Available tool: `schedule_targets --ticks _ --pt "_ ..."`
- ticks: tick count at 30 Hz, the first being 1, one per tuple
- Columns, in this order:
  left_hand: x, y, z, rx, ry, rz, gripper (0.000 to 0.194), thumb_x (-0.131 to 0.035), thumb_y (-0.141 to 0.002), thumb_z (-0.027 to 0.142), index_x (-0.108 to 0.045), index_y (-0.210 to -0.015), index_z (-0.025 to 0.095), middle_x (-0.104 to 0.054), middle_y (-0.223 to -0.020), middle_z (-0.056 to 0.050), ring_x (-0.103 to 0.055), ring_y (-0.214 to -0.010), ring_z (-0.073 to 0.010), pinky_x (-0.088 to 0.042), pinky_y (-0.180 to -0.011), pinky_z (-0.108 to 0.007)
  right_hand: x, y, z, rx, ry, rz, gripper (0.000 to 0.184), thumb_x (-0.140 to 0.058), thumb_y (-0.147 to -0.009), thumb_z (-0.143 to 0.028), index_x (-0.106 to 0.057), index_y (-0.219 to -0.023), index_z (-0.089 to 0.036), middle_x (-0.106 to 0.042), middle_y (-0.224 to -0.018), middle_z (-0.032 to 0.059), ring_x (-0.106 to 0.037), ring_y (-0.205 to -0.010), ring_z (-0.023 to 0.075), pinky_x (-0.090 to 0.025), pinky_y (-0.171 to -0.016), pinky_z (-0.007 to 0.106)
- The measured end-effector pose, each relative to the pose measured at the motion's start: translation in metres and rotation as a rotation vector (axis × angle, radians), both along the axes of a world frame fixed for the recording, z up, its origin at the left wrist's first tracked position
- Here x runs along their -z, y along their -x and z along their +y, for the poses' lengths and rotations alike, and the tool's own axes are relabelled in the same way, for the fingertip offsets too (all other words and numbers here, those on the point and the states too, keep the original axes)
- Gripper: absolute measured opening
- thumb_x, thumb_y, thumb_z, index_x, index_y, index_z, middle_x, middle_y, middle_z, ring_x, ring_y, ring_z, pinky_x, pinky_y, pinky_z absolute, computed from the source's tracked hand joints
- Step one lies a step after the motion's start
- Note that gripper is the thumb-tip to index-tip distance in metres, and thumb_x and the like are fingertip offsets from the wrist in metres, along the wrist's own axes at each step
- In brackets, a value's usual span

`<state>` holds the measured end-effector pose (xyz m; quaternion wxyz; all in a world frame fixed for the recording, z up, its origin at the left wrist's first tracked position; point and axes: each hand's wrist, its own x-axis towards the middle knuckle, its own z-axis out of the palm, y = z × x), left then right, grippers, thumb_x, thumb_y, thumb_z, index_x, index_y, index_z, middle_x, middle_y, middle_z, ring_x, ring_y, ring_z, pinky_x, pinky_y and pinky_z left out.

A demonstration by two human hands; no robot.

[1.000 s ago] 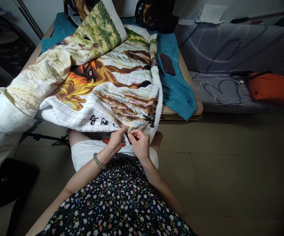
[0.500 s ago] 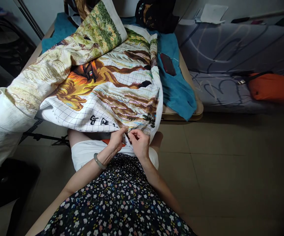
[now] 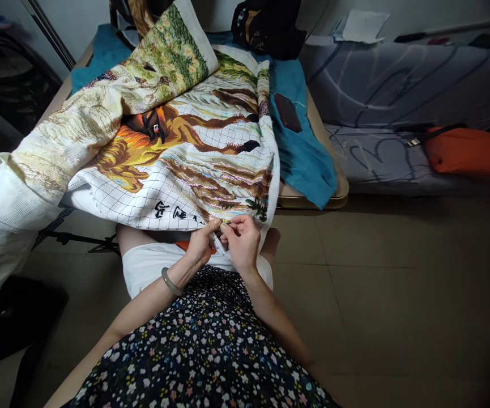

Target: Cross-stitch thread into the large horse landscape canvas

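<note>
A large cross-stitch cloth (image 3: 177,164) with a brown and orange horse picture and a printed grid lies over the table and hangs down to my lap. My left hand (image 3: 201,245), a green bangle on its wrist, grips the cloth's near edge from below with closed fingers. My right hand (image 3: 239,241) is right beside it, fingers pinched together at the same edge. What the pinch holds is too small to make out.
A blue cloth (image 3: 302,153) covers the table, with a dark phone (image 3: 287,112) on it. A black bag (image 3: 265,25) stands at the back. To the right lies a grey bed (image 3: 397,85) with an orange cushion (image 3: 469,153). A dark stand (image 3: 79,241) is under the table.
My right hand's pinched fingers have lifted slightly at the cloth's edge. The left hand holds its place.
</note>
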<state>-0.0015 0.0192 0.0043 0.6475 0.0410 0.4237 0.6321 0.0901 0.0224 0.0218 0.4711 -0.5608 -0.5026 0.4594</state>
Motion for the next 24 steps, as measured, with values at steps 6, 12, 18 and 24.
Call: schedule_targets --ticks 6,12,18,24 --pt "0.001 0.000 0.001 0.005 -0.029 0.014 0.028 -0.081 -0.053 0.026 -0.068 -0.074 0.014 -0.068 -0.070 -0.004 -0.064 -0.074 -0.0183 -0.047 -0.081 -0.034 -0.011 -0.001 0.007 -0.154 -0.076 -0.246 0.013 -0.050 -0.085 -0.030 -0.055 -0.082 -0.019 -0.063 -0.067 -0.0004 -0.061 -0.051 0.0122 -0.048 -0.053 0.023" --pt "0.003 0.000 0.003 -0.093 -0.066 0.025 0.042 -0.082 -0.051 0.019 -0.068 -0.090 0.015 -0.071 -0.087 -0.007 -0.063 -0.099 -0.0228 -0.043 -0.094 -0.036 -0.056 -0.063 0.028 0.183 -0.172 0.346 0.018 -0.052 -0.085 -0.038 -0.046 -0.081 -0.022 -0.062 -0.067 -0.0049 -0.050 -0.038 0.0068 -0.041 -0.039 0.019" --pt "0.004 -0.002 0.004 -0.095 -0.048 0.017 0.041 -0.083 -0.052 0.021 -0.069 -0.090 0.014 -0.072 -0.084 -0.007 -0.064 -0.098 -0.0231 -0.043 -0.095 -0.036 -0.075 -0.105 0.038 0.283 -0.505 0.615 0.027 -0.059 -0.083 -0.030 -0.043 -0.064 -0.021 -0.040 -0.048 -0.0117 -0.031 -0.036 0.0032 -0.055 -0.077 0.031" --pt "0.000 0.000 0.003 -0.021 -0.032 0.024 0.031 -0.082 -0.053 0.021 -0.068 -0.080 0.012 -0.071 -0.080 -0.007 -0.064 -0.095 -0.0226 -0.044 -0.093 -0.035 -0.021 -0.044 -0.002 -0.155 -0.062 0.110 0.012 -0.057 -0.084 -0.031 -0.058 -0.082 -0.019 -0.047 -0.046 -0.0079 -0.039 -0.036 0.0059 -0.038 -0.040 0.018"
